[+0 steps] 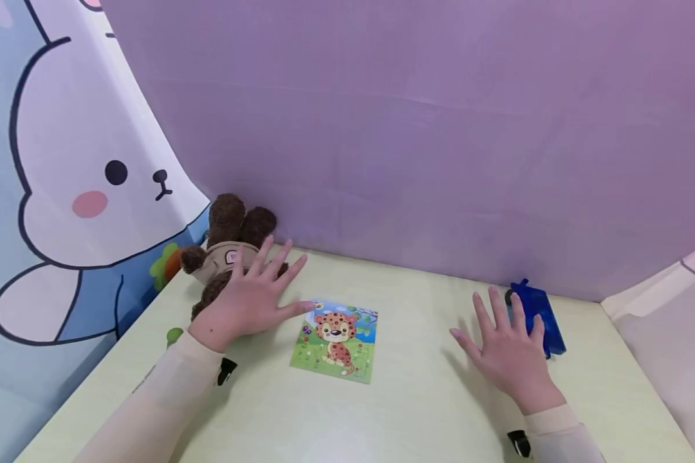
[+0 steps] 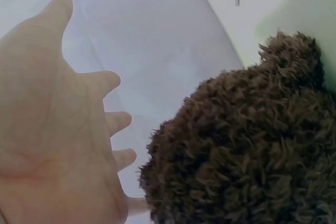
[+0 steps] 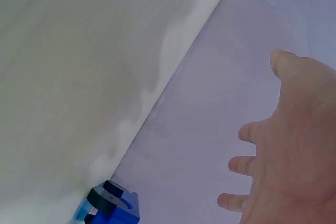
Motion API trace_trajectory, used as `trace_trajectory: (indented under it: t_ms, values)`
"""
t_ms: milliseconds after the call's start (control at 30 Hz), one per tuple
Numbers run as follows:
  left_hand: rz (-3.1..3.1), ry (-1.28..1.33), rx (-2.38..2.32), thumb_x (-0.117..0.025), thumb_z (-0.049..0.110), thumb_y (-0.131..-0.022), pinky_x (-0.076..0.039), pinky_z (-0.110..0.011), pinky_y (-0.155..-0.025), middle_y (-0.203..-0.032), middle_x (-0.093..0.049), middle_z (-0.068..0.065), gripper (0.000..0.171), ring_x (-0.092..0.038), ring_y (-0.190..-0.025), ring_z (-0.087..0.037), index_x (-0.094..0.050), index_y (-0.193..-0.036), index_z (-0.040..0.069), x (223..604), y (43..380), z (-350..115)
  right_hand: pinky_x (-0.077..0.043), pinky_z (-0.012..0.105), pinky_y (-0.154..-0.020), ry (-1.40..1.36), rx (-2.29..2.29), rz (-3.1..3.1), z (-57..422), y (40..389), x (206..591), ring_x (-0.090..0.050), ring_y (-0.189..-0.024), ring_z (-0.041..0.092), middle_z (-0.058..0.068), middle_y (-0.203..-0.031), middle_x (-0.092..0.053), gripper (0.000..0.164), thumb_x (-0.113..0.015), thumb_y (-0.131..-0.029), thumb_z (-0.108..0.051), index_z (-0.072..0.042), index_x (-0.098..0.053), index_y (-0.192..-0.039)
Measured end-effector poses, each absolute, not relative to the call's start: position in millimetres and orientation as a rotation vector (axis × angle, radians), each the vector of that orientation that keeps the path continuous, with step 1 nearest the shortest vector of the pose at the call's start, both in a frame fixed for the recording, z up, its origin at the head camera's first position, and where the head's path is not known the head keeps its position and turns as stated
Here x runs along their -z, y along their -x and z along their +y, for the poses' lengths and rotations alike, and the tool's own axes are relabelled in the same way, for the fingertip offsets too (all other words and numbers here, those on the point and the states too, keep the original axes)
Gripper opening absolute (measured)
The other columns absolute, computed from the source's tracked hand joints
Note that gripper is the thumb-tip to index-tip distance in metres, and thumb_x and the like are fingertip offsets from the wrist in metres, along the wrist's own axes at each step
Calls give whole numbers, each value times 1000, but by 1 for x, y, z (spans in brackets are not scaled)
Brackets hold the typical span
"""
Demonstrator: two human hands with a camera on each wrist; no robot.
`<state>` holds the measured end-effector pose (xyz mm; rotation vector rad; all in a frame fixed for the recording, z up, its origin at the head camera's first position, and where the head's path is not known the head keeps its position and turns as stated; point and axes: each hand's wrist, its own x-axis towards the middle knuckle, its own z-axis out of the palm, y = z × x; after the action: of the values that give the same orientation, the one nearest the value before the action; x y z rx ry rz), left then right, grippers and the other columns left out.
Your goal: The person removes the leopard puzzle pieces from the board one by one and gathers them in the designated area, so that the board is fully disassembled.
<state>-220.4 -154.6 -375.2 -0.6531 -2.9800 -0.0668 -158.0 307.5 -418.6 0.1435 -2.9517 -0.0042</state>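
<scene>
My left hand (image 1: 246,299) is spread with straight fingers over the brown plush toy (image 1: 227,215), which wears a beige garment and lies at the table's back left. In the left wrist view the palm (image 2: 58,129) faces the camera, beside the toy's curly fur (image 2: 236,145). Between the hands a square picture card (image 1: 337,341) lies flat, showing a spotted cub on grass. My right hand (image 1: 509,360), fingers also spread and holding nothing, hovers in front of a blue plastic object (image 1: 537,318). The right wrist view shows black round parts on that blue object (image 3: 123,205).
A pale table (image 1: 417,399) bears everything. Behind it hangs a purple cloth (image 1: 411,141), and a curtain with a cartoon rabbit (image 1: 87,148) borders the left side. White cloth (image 1: 672,321) hangs at the right. A small green thing (image 1: 174,335) shows beside the left sleeve.
</scene>
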Motion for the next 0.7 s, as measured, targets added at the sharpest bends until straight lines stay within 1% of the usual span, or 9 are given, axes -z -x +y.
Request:
trace_trajectory:
  t_ms: [200,300,367,433,533,600,700]
  values:
    - [-3010,841,133,-42,80,-101,0,-79,-131,-183,8,-5,93,11,-169,-42,-8,-173,34,373,210,-141,-16,89,-118,-184,-23,-2921,296,155,413,-14,-162,56,16,-180,-18,91,-43,-104,-75,-19,-23,-172]
    - [-3047,939,173,-40,78,-103,1,-77,-132,-183,9,-3,89,13,-168,-41,-9,-173,34,380,205,-132,-16,88,-118,-229,-46,-2912,286,157,406,-15,-162,55,16,-180,-18,90,-44,-104,-74,-19,-23,-172]
    - [-3064,990,165,-39,76,-105,1,-74,-133,-183,8,-3,85,12,-168,-42,-11,-173,34,386,202,-125,-16,88,-119,-258,-56,-2917,277,159,402,-15,-162,54,16,-180,-19,89,-44,-104,-74,-20,-24,-172]
    - [-3076,1039,163,-38,72,-106,-3,-74,-133,-183,5,-4,81,8,-169,-43,-15,-173,32,393,198,-118,-18,87,-120,-294,-49,-2923,269,163,398,-19,-162,53,17,-179,-21,88,-46,-105,-72,-20,-25,-172]
    - [-3083,1136,156,-43,63,-109,-12,-73,-133,-183,-2,-6,75,0,-169,-45,-20,-173,31,401,193,-107,-29,83,-117,-377,-79,-2907,254,168,392,-36,-155,52,20,-174,-35,81,-54,-105,-64,-16,-35,-168]
    - [-3077,1203,164,-47,56,-110,-21,-73,-131,-183,-8,-6,72,-7,-168,-45,-24,-172,28,405,188,-100,-37,78,-113,-431,-129,-2900,245,172,390,-49,-146,49,20,-166,-47,74,-60,-106,-56,-13,-43,-164]
    - [-3055,1267,122,-49,47,-112,-32,-69,-129,-182,-17,-6,67,-16,-168,-42,-29,-171,23,411,182,-90,-44,70,-107,-496,-268,-2915,229,179,387,-60,-137,45,19,-154,-60,64,-65,-106,-47,-10,-53,-156]
